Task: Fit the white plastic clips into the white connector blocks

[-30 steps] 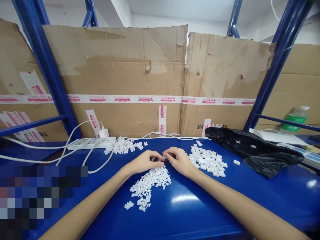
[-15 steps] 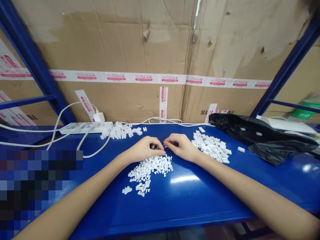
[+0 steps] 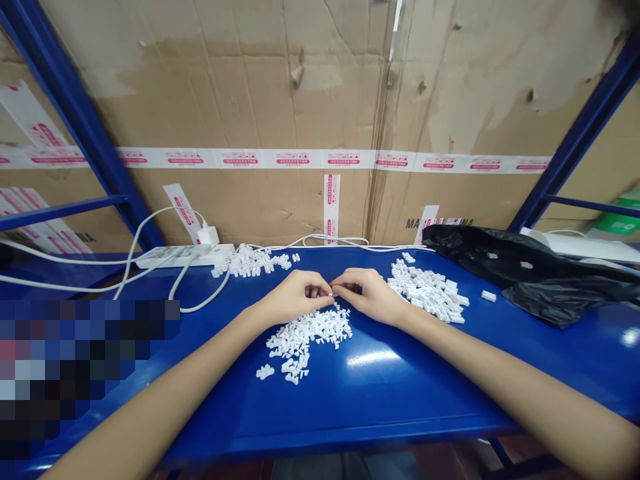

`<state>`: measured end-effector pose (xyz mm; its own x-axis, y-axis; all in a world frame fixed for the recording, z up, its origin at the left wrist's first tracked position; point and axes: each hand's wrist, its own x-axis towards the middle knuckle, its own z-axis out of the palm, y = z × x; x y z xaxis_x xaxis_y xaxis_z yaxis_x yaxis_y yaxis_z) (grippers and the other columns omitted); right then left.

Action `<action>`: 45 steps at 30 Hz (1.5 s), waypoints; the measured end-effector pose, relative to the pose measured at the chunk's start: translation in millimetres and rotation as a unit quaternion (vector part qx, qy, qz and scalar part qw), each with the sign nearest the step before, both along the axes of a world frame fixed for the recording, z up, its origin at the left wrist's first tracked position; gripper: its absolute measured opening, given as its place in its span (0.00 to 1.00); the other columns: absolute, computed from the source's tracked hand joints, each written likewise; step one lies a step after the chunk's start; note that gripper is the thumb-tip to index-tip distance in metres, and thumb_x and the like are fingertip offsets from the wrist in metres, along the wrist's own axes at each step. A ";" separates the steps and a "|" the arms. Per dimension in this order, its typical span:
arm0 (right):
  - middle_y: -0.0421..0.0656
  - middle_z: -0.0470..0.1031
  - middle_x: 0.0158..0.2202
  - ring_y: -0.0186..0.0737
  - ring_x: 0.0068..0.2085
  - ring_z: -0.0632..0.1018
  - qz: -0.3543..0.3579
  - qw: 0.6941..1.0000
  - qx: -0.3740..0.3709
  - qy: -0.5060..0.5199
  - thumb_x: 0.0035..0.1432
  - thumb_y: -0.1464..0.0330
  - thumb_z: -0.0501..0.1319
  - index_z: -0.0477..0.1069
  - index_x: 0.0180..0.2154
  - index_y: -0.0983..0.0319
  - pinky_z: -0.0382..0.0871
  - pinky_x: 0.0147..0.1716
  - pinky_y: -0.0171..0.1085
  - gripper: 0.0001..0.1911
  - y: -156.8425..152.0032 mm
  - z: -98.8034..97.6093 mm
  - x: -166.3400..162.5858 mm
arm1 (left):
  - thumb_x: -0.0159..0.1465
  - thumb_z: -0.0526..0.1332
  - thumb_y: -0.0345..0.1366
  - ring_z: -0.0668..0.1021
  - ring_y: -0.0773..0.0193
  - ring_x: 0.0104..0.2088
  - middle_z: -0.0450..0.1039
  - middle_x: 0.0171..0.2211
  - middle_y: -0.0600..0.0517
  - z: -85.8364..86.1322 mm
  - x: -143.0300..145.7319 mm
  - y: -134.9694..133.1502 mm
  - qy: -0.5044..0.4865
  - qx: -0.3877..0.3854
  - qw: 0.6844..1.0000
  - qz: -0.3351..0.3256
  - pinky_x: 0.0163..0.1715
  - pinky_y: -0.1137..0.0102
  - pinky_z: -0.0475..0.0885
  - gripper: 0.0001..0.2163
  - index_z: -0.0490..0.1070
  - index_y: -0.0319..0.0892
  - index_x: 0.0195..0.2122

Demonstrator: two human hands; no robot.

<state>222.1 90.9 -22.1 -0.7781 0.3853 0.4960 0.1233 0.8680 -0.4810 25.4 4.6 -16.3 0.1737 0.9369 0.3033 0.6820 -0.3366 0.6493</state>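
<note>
Fingertip to fingertip, my left hand (image 3: 300, 293) and my right hand (image 3: 369, 293) meet over the blue table. Both are closed in a pinch around a small white plastic piece (image 3: 332, 295), mostly covered by the fingers. Just below them spreads a pile of tiny white plastic parts (image 3: 310, 337), some shaped like little clips. Larger white block-like parts (image 3: 427, 290) lie heaped to the right of my right hand. Behind my left hand is another group of white parts (image 3: 253, 260).
A white power strip (image 3: 187, 256) with a plugged-in charger (image 3: 209, 235) and cables stands at the back left. A crumpled black plastic bag (image 3: 505, 263) lies at the back right, near one loose white block (image 3: 489, 296). Cardboard (image 3: 250, 100) and blue metal posts (image 3: 575, 140) rise behind.
My hands have come slightly closer, so the fingertips now meet with the small white piece showing between them. The whole view has shifted a little.
</note>
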 end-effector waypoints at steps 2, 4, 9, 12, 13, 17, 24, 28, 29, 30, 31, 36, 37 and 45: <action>0.43 0.80 0.35 0.36 0.34 0.77 0.004 1.000 0.000 0.005 0.66 0.73 0.61 0.81 0.39 0.62 0.67 0.35 0.34 0.09 0.8 0.0 0.7 | 0.61 0.66 0.40 0.74 0.65 0.28 0.77 0.28 0.51 -1.0 1.1 -0.2 -0.025 0.000 1.000 0.007 0.29 0.69 0.68 0.08 0.80 0.41 0.33; 0.43 0.81 0.35 0.36 0.34 0.77 0.003 1.000 -0.004 0.008 0.66 0.72 0.61 0.81 0.39 0.62 0.68 0.35 0.35 0.09 1.9 -0.2 1.5 | 0.62 0.65 0.41 0.73 0.65 0.27 0.77 0.27 0.51 -1.8 2.0 -0.3 -0.047 -0.003 0.999 0.010 0.28 0.69 0.69 0.09 0.79 0.41 0.34; 0.43 0.81 0.34 0.36 0.30 0.78 -0.003 0.996 -0.088 0.028 0.65 0.68 0.61 0.81 0.38 0.62 0.70 0.33 0.35 0.10 4.5 -3.5 2.0 | 0.64 0.64 0.41 0.72 0.66 0.27 0.76 0.29 0.51 0.3 4.7 -1.6 -0.054 0.025 0.998 0.016 0.28 0.70 0.68 0.10 0.80 0.40 0.35; 0.43 0.81 0.32 0.36 0.29 0.79 0.000 0.981 -0.184 0.056 0.64 0.64 0.62 0.81 0.38 0.63 0.72 0.33 0.36 0.11 5.9 -7.1 0.9 | 0.65 0.63 0.39 0.72 0.66 0.28 0.76 0.31 0.50 3.4 6.4 -2.9 -0.047 0.062 0.996 0.033 0.29 0.69 0.68 0.09 0.82 0.41 0.37; 0.43 0.81 0.32 0.36 0.29 0.79 0.001 0.976 -0.209 0.062 0.63 0.63 0.63 0.81 0.38 0.63 0.73 0.33 0.36 0.12 6.1 -8.0 0.3 | 0.65 0.63 0.38 0.72 0.66 0.29 0.76 0.31 0.50 4.2 6.7 -3.2 -0.046 0.073 0.996 0.038 0.29 0.69 0.68 0.09 0.82 0.41 0.37; 0.42 0.80 0.29 0.36 0.29 0.79 0.003 0.962 -0.260 0.077 0.62 0.61 0.64 0.80 0.38 0.64 0.74 0.34 0.36 0.13 4.2 -9.5 -2.1 | 0.64 0.64 0.37 0.75 0.65 0.30 0.80 0.33 0.48 4.5 6.6 -2.8 -0.081 0.090 0.991 0.052 0.32 0.68 0.71 0.08 0.81 0.39 0.39; 0.43 0.80 0.29 0.37 0.29 0.79 0.002 0.973 -0.222 0.069 0.63 0.61 0.63 0.80 0.38 0.64 0.73 0.32 0.37 0.13 -2.4 -7.5 -2.7 | 0.63 0.64 0.34 0.80 0.63 0.33 0.81 0.33 0.48 2.4 5.4 -1.3 -0.092 0.098 0.990 0.042 0.37 0.66 0.75 0.06 0.77 0.39 0.40; 0.44 0.81 0.32 0.37 0.29 0.79 0.006 0.985 -0.166 0.052 0.65 0.62 0.61 0.81 0.37 0.63 0.72 0.32 0.37 0.13 -3.4 -6.9 -1.8 | 0.66 0.63 0.36 0.74 0.66 0.28 0.78 0.29 0.52 2.5 2.6 -2.4 0.033 0.120 0.992 0.033 0.31 0.68 0.69 0.06 0.79 0.41 0.38; 0.44 0.81 0.33 0.37 0.29 0.78 0.007 0.986 -0.158 0.048 0.65 0.62 0.61 0.81 0.38 0.63 0.72 0.32 0.37 0.13 -3.2 -7.2 -1.8 | 0.66 0.63 0.36 0.73 0.67 0.27 0.77 0.28 0.53 2.6 1.7 -2.7 0.057 0.126 0.990 0.031 0.30 0.68 0.68 0.06 0.79 0.41 0.37; 0.44 0.81 0.33 0.37 0.29 0.78 0.007 0.987 -0.156 0.045 0.65 0.62 0.61 0.81 0.38 0.63 0.72 0.32 0.37 0.13 -2.8 -7.6 -1.8 | 0.66 0.62 0.35 0.72 0.67 0.27 0.76 0.28 0.53 2.6 0.9 -2.9 0.074 0.131 0.988 0.031 0.30 0.68 0.67 0.06 0.80 0.41 0.37; 0.44 0.81 0.33 0.37 0.30 0.78 0.007 0.987 -0.155 0.042 0.65 0.63 0.61 0.81 0.38 0.63 0.72 0.32 0.37 0.13 -2.4 -8.0 -1.9 | 0.66 0.62 0.35 0.72 0.67 0.27 0.76 0.28 0.53 2.6 0.3 -3.1 0.084 0.133 0.987 0.030 0.30 0.68 0.67 0.06 0.80 0.42 0.37; 0.44 0.80 0.34 0.37 0.32 0.77 -0.011 0.996 -0.086 0.029 0.64 0.68 0.61 0.81 0.37 0.63 0.69 0.33 0.37 0.10 -1.4 -7.8 -1.3 | 0.65 0.63 0.34 0.73 0.66 0.28 0.75 0.28 0.53 2.0 0.2 -2.6 0.104 0.124 0.987 0.021 0.31 0.68 0.67 0.06 0.80 0.42 0.35; 0.44 0.80 0.35 0.37 0.33 0.77 -0.014 0.998 -0.062 0.032 0.64 0.69 0.61 0.81 0.38 0.63 0.69 0.32 0.36 0.09 -1.7 -7.1 -1.0 | 0.65 0.63 0.34 0.73 0.66 0.27 0.75 0.27 0.53 1.7 0.6 -2.2 0.100 0.122 0.987 0.019 0.31 0.68 0.66 0.06 0.80 0.41 0.35; 0.44 0.80 0.37 0.36 0.35 0.77 0.016 0.998 0.015 0.067 0.64 0.72 0.61 0.80 0.41 0.62 0.70 0.34 0.36 0.08 -4.2 -2.8 0.5 | 0.64 0.64 0.34 0.71 0.68 0.25 0.75 0.24 0.54 0.5 2.1 -1.0 0.045 0.097 0.993 0.045 0.27 0.70 0.65 0.05 0.80 0.41 0.33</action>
